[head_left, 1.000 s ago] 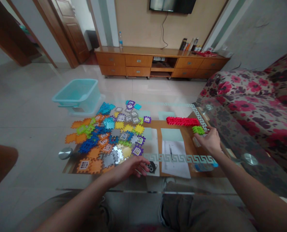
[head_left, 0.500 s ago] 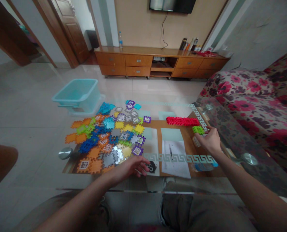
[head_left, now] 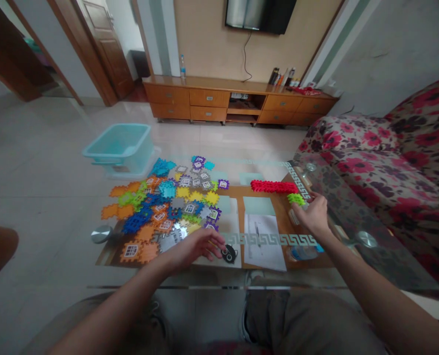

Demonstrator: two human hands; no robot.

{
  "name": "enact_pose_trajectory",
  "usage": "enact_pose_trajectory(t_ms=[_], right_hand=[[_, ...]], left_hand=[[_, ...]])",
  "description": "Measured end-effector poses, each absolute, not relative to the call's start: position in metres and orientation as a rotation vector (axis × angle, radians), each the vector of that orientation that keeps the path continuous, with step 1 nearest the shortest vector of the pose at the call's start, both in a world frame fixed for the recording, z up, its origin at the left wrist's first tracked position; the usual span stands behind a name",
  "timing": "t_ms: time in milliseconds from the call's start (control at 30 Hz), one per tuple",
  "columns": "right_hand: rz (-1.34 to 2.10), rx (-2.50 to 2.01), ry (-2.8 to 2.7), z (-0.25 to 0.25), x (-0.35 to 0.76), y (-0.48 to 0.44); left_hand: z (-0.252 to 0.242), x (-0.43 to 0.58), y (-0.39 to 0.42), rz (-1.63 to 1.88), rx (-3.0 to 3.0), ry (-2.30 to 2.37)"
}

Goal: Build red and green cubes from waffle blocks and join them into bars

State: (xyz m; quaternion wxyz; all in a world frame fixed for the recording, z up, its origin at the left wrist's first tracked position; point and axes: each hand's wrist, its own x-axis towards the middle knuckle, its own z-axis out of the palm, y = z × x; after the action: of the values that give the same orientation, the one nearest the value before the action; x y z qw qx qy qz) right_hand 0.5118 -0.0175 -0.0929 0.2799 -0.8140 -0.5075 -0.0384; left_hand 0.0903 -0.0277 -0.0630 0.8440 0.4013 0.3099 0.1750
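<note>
So the green stack of snap-together plastic tiles [head_left: 296,199] sits at the right end of a glass-topped bench [head_left: 389,259], right at the fingertips of my right hand [head_left: 314,215]. That hand is half curled and touching the stack, though I can't tell if it's really gripping it. Just past the green ones there's a longer red stack of tiles [head_left: 273,187] lying on its side. My left hand [head_left: 193,246] is loosely open, holding nothing, just above the near edge of the bench, right beside a small black cat-shaped piece [head_left: 229,254]. Left of that hand is a big messy pile of orange, blue, purple, grey and yellow tiles [head_left: 163,212], many with little window cutouts. Between the hands there's a sheet of paper with a pen on it [head_left: 263,241]. Down on the tiled floor is a light blue plastic tub [head_left: 118,148], a floral sofa [head_left: 367,162] sits on the right, and a wooden sideboard [head_left: 237,98] stands against the far wall.
</note>
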Motion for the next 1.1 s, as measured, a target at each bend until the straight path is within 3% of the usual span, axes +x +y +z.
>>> enact_pose_trajectory(t_ms=[333,600,833,1100], right_hand=[[0.463,-1.959,-1.626,-0.076,0.372,-0.008],[0.748,-1.767,-1.829,-0.078,0.279,-0.034],[0.749,-1.669,-2.166,-0.067,0.264,-0.055],[0.702,-1.719,-2.278,-0.058,0.263,-0.070]], left_hand=[[-0.038,0.035,0.015,0.864,1.543,1.286],[-0.043,0.011,0.015,0.370,2.519,1.479],[-0.057,0.001,0.027,0.223,2.526,1.536],[-0.058,0.033,0.016,0.324,2.611,1.280]])
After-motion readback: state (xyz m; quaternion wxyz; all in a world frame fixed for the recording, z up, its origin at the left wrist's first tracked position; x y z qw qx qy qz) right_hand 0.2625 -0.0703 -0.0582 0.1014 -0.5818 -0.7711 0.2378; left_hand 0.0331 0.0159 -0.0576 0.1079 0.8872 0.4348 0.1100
